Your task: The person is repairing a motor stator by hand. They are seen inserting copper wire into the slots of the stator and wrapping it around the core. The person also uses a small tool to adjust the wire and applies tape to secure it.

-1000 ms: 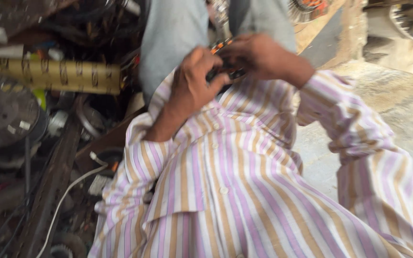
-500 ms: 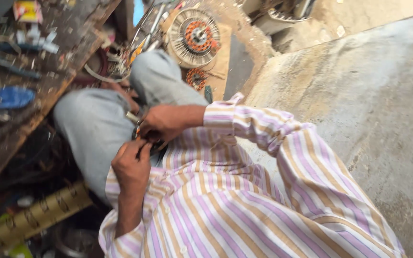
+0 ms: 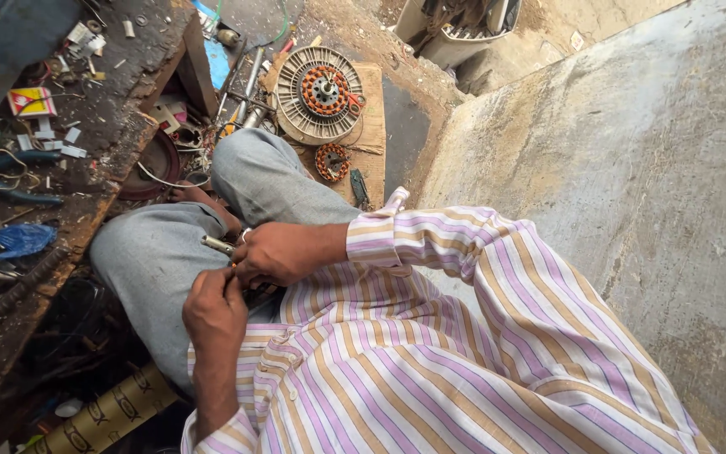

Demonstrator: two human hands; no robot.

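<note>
A: Hands status? Both over the lap, near frame centre; right hand (image 3: 283, 252) closed on a small metal rod (image 3: 217, 245), tip poking out toward 9 o'clock of the fist; left hand (image 3: 214, 309) just below at 7 o'clock, fingers (image 3: 230, 286) pinched narrow right against the right hand; what they pinch is hidden, cannot tell.

B: Rod location exact?

A: Above the grey trouser knee (image 3: 153, 252), held in the air, not resting on anything I can see; only the short silvery end shows; rest buried in the grip.

B: Handling?

A: Judging by look: rigid metal, light, thin, smooth so likely slippery; probably rolls if dropped; best held along the shaft close to the exposed end, thumb against forefinger, not at the very tip.

B: Surroundings?

A: Round motor stator (image 3: 323, 94) with copper windings at 12 o'clock on a board; smaller wound core (image 3: 330, 161) just below it; cluttered tabletop (image 3: 102, 143) at 10 o'clock with scraps, a blue-handled tool (image 3: 18, 157), a blue plastic bag (image 3: 20, 240); patterned cardboard tube (image 3: 107, 414) at 7 o'clock on the floor; bare concrete slab (image 3: 632, 168) from 1 to 4 o'clock; striped shirt sleeve (image 3: 430, 244) covers the right arm.
</note>
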